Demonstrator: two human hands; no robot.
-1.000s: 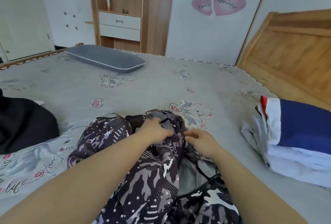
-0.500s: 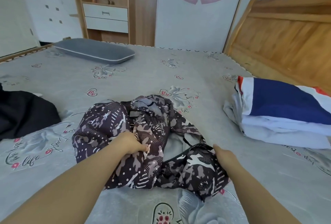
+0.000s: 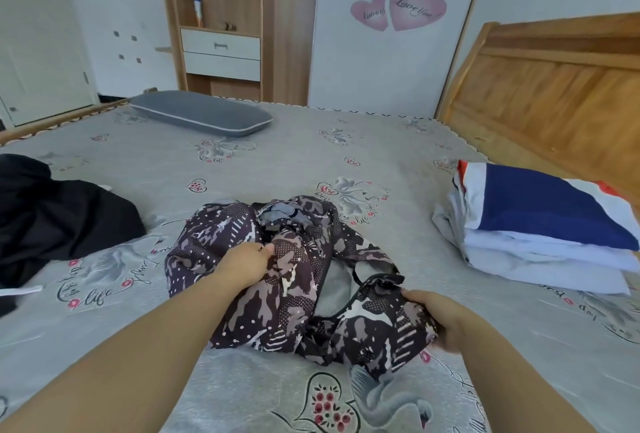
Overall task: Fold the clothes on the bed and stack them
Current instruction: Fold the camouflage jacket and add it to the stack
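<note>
Here, both hands [image 3: 443,320] on crumpled jacket [image 3: 277,280].

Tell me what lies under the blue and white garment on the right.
Under the blue and white garment sit folded pale layers, stacked on the bed sheet. How many pieces, and the stack's far side, cannot be seen.

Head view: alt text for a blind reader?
Both hands grip a crumpled camouflage garment on a grey bed: left hand mid-fabric, right hand at its near edge. A folded stack lies right, dark clothing left.
</note>
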